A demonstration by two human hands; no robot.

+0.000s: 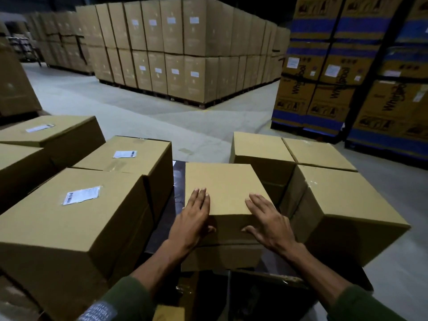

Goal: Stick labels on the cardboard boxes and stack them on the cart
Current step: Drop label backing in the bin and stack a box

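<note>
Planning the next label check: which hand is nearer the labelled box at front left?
Left. The left hand rests on the unlabelled middle box, beside the labelled box; the right hand lies farther off.

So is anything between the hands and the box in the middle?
No. The left hand and right hand already lie flat on the unlabelled middle box, fingers on top and thumbs on its near side, with nothing in between.
</note>
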